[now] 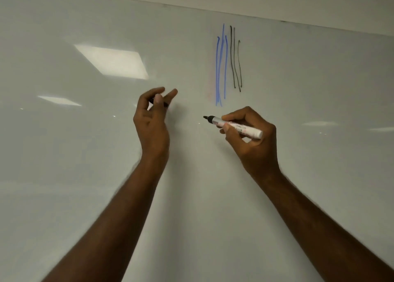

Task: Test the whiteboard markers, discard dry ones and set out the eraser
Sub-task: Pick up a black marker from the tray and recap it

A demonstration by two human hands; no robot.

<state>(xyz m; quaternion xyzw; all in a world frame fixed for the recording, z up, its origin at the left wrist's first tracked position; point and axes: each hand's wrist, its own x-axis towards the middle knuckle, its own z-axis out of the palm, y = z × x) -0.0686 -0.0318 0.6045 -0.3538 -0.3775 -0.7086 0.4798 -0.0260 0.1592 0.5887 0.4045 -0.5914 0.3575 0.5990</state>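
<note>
- Our right hand (251,136) is clamped on an uncapped black marker (233,125), its tip pointing left, between our two hands.
- Our left hand (152,119) pinches a small dark piece, likely the cap (158,102), between thumb and fingers.
- Above our right hand, the whiteboard (85,153) shows blue strokes (220,68) just beside black strokes (235,59); a faint reddish smear lies left of the blue.

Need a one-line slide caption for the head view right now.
Right hand holds an uncapped black marker below blue and black test strokes on the whiteboard; left hand holds its cap.
</note>
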